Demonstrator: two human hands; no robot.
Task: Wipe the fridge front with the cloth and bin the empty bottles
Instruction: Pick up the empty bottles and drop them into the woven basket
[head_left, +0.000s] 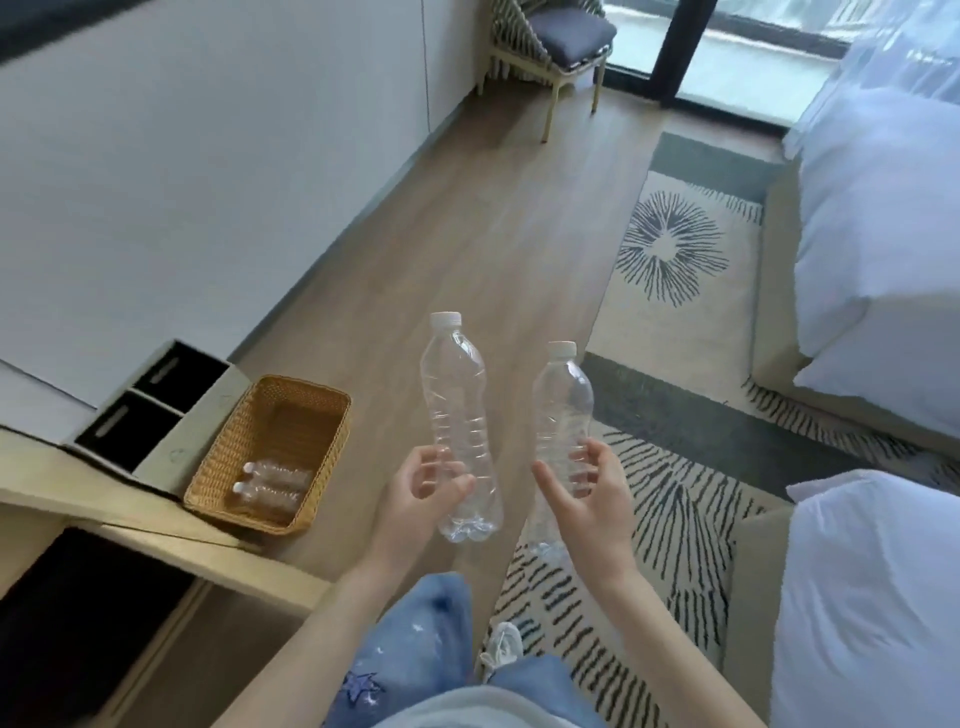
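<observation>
One upright bottle (460, 415) is held by the left hand (423, 493), another bottle (561, 410) by the right hand (592, 488). The basket (317, 400) is placed to the left, nearer the left hand.

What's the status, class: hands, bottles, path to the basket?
Left hand holds one empty bottle upright; right hand holds another. Wicker basket front-left, two bottles inside. Bare floor between, nothing blocking.
</observation>
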